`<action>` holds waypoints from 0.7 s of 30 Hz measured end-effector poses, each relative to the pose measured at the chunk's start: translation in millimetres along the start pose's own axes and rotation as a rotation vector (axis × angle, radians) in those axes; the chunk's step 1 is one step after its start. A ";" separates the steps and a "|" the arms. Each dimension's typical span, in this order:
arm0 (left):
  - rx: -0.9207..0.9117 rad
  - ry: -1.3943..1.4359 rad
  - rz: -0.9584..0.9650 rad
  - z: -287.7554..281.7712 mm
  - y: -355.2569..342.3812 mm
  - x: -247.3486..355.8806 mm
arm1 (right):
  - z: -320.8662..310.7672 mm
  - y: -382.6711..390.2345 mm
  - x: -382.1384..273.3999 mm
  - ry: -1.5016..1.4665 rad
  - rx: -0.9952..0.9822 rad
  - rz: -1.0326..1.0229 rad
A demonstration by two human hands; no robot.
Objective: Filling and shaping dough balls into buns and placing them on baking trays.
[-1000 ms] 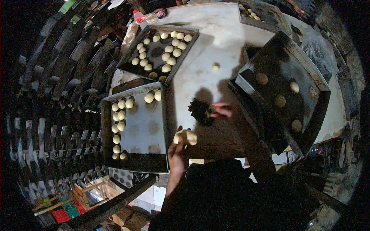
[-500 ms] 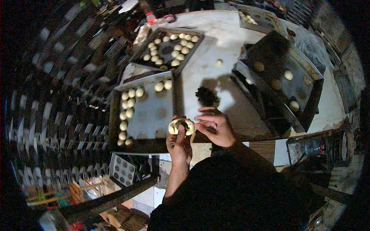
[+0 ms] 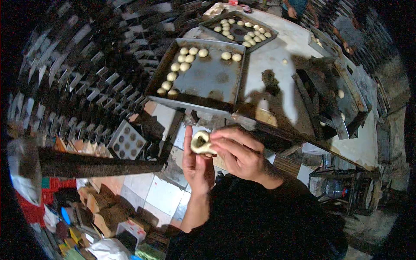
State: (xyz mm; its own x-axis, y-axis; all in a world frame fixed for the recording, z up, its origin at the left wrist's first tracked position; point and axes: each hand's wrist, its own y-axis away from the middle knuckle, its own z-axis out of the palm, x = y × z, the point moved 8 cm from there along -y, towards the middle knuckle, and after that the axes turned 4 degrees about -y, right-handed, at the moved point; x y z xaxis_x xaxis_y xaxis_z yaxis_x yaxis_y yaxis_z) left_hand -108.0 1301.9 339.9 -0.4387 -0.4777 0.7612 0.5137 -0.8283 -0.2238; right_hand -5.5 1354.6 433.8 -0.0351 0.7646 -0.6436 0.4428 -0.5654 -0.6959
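A piece of pale dough (image 3: 199,149), cupped around a dark filling, sits in my left hand (image 3: 197,170). That hand supports it from below, its thumb near the dough's lower side. My right hand (image 3: 242,152) pinches the dough's right edge between its fingertips. The top of the dough is open, so the filling inside shows. Beyond my hands, a large metal tray (image 3: 203,93) holds several round dough balls (image 3: 184,66) along its left and far sides. A dark clump of filling (image 3: 270,81) lies on the white table (image 3: 260,65).
A second tray of dough balls (image 3: 238,33) stands farther back. Stacked dark trays (image 3: 333,95) are at the right, and a single dough ball (image 3: 284,61) lies on the table. Lower left are a wooden beam (image 3: 104,164), a round-cup pan (image 3: 126,141) and boxes. People (image 3: 349,32) stand at the far right.
My view has swung left, and my hands with the dough are now off the table's near edge. My right fingers have closed onto the dough's edge; before, they were spread beside it.
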 end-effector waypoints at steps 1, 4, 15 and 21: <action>-0.064 0.002 0.026 -7.5 4.2 9.8 | 8.0 -0.4 -10.8 -0.076 -0.057 -0.026; -0.035 -0.311 0.191 -28.0 19.8 35.5 | 16.6 0.1 -12.6 -0.198 -0.183 0.253; -0.265 -0.920 0.718 58.1 41.4 14.8 | -45.8 48.7 31.2 -0.591 -0.100 0.729; -0.351 -1.229 0.579 161.4 27.1 -48.6 | -160.4 50.6 18.2 0.135 -0.105 0.043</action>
State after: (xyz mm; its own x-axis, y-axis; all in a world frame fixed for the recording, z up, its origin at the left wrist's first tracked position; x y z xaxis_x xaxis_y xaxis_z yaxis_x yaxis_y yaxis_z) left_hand 46.2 1349.9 395.1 0.7802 -0.3651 0.5079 0.1084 -0.7208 -0.6847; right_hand 160.0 1389.6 438.0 0.1030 0.7788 -0.6187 0.5331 -0.5684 -0.6266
